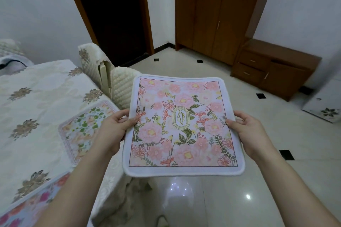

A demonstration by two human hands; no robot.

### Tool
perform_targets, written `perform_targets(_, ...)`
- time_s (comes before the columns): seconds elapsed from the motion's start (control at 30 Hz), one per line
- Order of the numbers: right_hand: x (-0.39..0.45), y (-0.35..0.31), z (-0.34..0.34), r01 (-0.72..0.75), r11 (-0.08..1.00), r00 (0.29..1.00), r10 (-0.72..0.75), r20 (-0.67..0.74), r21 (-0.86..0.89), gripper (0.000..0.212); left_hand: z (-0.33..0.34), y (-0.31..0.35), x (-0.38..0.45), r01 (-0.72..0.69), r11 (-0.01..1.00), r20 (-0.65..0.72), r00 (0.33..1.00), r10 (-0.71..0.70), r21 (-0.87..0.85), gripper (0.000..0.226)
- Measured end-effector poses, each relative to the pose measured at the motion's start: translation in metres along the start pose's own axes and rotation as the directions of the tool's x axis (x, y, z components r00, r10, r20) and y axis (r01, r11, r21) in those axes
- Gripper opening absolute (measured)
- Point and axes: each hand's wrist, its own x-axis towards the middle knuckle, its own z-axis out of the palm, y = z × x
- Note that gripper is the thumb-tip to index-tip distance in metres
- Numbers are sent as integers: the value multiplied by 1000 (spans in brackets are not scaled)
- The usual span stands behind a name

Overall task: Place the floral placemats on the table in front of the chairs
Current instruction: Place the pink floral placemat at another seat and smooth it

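Note:
I hold a pink floral placemat (182,125) flat in the air over the floor, just right of the table. My left hand (114,131) grips its left edge and my right hand (247,131) grips its right edge, thumbs on top. The table (36,101) at the left wears a cream cloth with embroidered flowers. On it lie a green and orange floral placemat (84,127) near the right edge and a pink and red floral placemat (31,206) at the near edge. A chair (110,77) with a quilted cream cover stands at the table's far right side.
Glossy tiled floor (239,180) stretches to the right. A tall wooden cabinet (214,18) and a low wooden drawer unit (273,68) stand against the far wall. A dark doorway (114,11) opens beyond the chair. A white appliance (324,101) sits at the right edge.

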Motion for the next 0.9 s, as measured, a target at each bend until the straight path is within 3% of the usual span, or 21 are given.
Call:
perform_targets(0.43, 130, -36, 26, 24, 998, 995, -30, -95, -61, 25, 35, 13, 160, 75, 991, 79, 995, -66, -109, 36)
perform_targets(0.67, 186, -51, 20, 52, 998, 990, -58, -127, -45, 22, 73, 31, 218, 43, 997, 112, 993, -36, -62, 24)
perform_targets(0.9, 267, -59, -3, 21, 1000, 996, -21, -88, 0, 24, 125, 40, 280, 64, 997, 69, 996, -60, -50, 27)
